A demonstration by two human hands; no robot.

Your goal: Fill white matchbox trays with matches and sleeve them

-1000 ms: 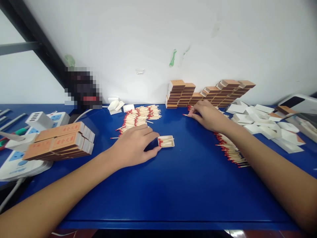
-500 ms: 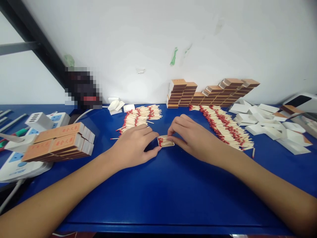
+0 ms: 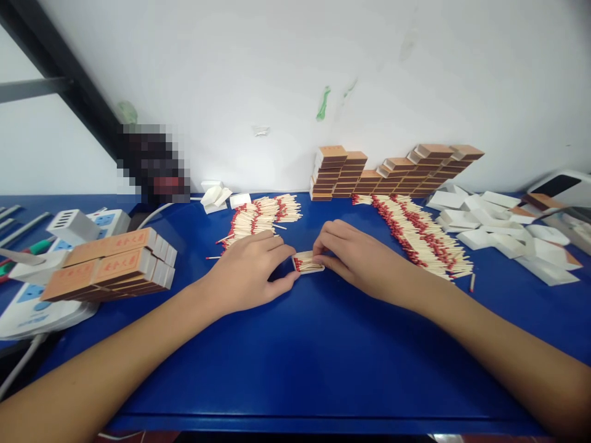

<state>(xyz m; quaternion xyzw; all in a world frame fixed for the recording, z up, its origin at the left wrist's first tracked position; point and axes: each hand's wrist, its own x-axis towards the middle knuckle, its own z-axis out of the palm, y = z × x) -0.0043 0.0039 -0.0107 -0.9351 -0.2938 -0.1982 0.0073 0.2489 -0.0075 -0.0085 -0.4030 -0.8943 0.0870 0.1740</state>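
A small white matchbox tray [image 3: 312,272] lies on the blue table, filled with red-tipped matches [image 3: 305,264]. Thumb and index finger of my left hand [image 3: 256,271] grip the tray's left end. My right hand [image 3: 348,252] is at its right end, fingertips pinched together over the matches there; whether they hold a match is hidden. Behind my left hand spreads a pile of loose matches [image 3: 256,218]. Beyond my right forearm lie long rows of more matches [image 3: 420,237].
Stacked brown matchboxes [image 3: 339,172] stand against the wall. White empty trays [image 3: 498,224] heap at the right, with a few trays [image 3: 216,197] at back left. Bundled matchboxes [image 3: 115,264] sit near a power strip [image 3: 41,317] at the left. A blue tabletop [image 3: 295,363] extends towards me.
My right hand's knuckles have dipped slightly, its fingertips staying at the tray's right end. My left hand keeps its grip, and the tray stays in about the same place.
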